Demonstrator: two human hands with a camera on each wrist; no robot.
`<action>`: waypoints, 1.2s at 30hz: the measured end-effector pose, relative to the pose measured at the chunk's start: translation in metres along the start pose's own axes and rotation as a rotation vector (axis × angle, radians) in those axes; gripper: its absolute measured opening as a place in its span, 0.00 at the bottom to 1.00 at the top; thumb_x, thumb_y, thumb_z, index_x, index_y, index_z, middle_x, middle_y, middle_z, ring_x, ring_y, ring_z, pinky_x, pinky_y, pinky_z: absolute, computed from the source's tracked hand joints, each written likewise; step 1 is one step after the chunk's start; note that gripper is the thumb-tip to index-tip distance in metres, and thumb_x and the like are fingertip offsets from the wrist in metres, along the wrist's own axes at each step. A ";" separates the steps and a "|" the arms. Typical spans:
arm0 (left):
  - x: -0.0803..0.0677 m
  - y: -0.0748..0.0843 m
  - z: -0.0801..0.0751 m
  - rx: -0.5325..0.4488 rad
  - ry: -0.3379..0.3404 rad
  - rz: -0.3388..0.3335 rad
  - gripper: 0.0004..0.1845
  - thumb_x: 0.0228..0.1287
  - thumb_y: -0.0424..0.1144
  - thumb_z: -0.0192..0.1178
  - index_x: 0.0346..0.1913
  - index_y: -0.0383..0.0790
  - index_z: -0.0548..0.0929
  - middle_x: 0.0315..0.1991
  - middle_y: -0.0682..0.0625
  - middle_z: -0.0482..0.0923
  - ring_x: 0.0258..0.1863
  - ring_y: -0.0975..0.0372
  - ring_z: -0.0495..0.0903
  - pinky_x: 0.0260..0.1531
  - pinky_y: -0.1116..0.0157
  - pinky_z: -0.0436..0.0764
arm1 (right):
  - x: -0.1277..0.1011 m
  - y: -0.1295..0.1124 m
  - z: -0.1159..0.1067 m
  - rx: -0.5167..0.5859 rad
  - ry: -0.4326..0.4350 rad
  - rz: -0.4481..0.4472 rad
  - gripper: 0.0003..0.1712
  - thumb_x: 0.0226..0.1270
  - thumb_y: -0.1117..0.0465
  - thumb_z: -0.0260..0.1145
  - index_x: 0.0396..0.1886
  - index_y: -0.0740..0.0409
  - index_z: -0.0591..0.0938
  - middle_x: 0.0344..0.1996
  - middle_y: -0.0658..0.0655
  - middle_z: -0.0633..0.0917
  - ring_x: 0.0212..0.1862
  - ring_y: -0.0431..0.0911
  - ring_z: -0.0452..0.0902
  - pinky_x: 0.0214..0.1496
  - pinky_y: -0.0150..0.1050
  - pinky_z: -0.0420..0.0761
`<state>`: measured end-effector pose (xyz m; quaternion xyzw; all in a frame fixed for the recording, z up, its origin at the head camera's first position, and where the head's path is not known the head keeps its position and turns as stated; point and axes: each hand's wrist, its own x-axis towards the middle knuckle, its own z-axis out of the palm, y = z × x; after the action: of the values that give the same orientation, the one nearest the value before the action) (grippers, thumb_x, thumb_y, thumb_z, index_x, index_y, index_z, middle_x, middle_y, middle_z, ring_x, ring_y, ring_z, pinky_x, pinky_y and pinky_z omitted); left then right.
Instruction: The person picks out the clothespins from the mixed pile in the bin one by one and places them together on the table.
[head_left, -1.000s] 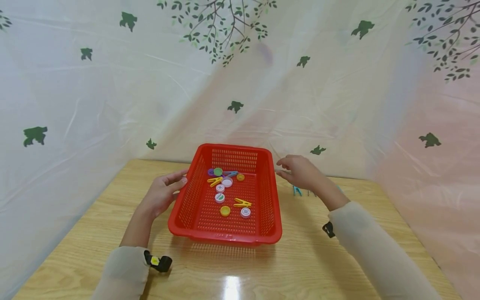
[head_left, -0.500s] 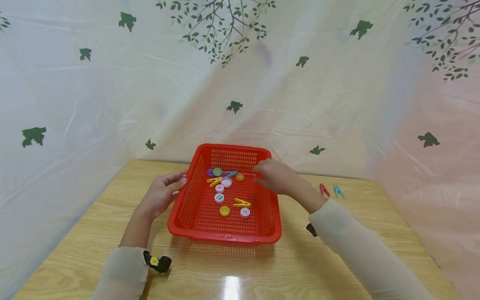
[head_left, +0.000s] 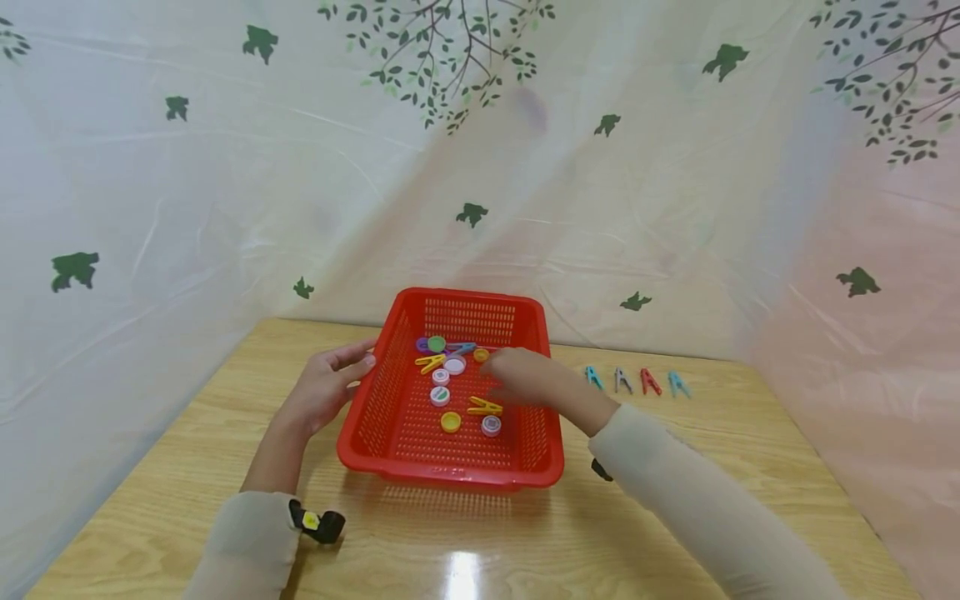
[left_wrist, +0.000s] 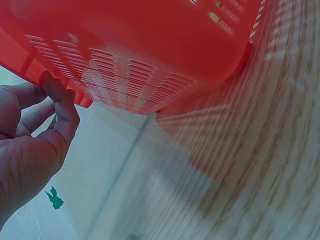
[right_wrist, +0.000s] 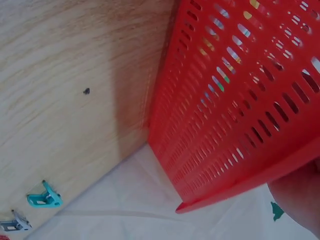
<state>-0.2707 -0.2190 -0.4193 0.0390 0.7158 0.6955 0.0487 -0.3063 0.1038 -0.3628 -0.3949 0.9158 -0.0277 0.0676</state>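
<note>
A red plastic basket (head_left: 457, 477) sits tilted toward me on the wooden table. My left hand (head_left: 324, 387) holds its left rim, with fingers curled at the edge in the left wrist view. My right hand (head_left: 528, 379) reaches over the right side into the basket, thumb and fingers apart and nothing visible between them. Just below the fingers lies a yellow clothespin (head_left: 485, 406), beside a white bottle cap (head_left: 491, 426). A yellow cap (head_left: 450, 422), another yellow clothespin (head_left: 431, 363), a blue clothespin (head_left: 461, 347) and a green cap (head_left: 436, 343) are also inside.
Right of the basket, a row of clothespins lies on the table: teal (head_left: 593, 377), grey (head_left: 622, 380), red (head_left: 650, 382) and light blue (head_left: 678, 384). A pale curtain with leaf prints (head_left: 637, 208) hangs behind the table (head_left: 712, 433).
My right hand has moved left from beside the basket to inside it, over the clothespins and caps. The row of clothespins has come fully into view. The left hand stays on the rim.
</note>
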 end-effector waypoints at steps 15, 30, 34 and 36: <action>0.001 -0.001 -0.002 -0.002 -0.002 0.008 0.27 0.75 0.44 0.61 0.74 0.45 0.73 0.69 0.42 0.73 0.61 0.49 0.79 0.53 0.59 0.84 | 0.013 -0.005 0.020 0.035 -0.117 0.007 0.20 0.66 0.52 0.75 0.56 0.49 0.88 0.44 0.47 0.89 0.39 0.40 0.82 0.52 0.41 0.86; 0.004 0.001 -0.004 0.000 -0.016 0.004 0.28 0.75 0.44 0.61 0.74 0.45 0.73 0.69 0.42 0.73 0.61 0.49 0.78 0.54 0.58 0.84 | 0.019 -0.003 0.024 0.031 -0.169 -0.004 0.20 0.66 0.53 0.75 0.56 0.50 0.88 0.43 0.48 0.89 0.34 0.38 0.81 0.48 0.39 0.87; 0.005 0.001 -0.005 -0.007 -0.015 -0.001 0.27 0.75 0.43 0.61 0.74 0.45 0.73 0.69 0.42 0.74 0.61 0.50 0.79 0.53 0.58 0.84 | 0.020 -0.004 0.025 0.031 -0.174 0.007 0.19 0.65 0.52 0.75 0.54 0.49 0.89 0.44 0.47 0.90 0.34 0.37 0.81 0.51 0.41 0.86; 0.007 0.001 -0.006 -0.010 -0.020 -0.004 0.27 0.75 0.43 0.61 0.74 0.44 0.73 0.69 0.42 0.74 0.61 0.50 0.79 0.53 0.58 0.84 | 0.021 -0.004 0.025 0.033 -0.175 0.013 0.19 0.65 0.51 0.75 0.54 0.49 0.89 0.43 0.47 0.90 0.34 0.38 0.81 0.51 0.41 0.87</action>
<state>-0.2779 -0.2240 -0.4183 0.0442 0.7119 0.6986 0.0573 -0.3139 0.0861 -0.3892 -0.3889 0.9083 -0.0078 0.1540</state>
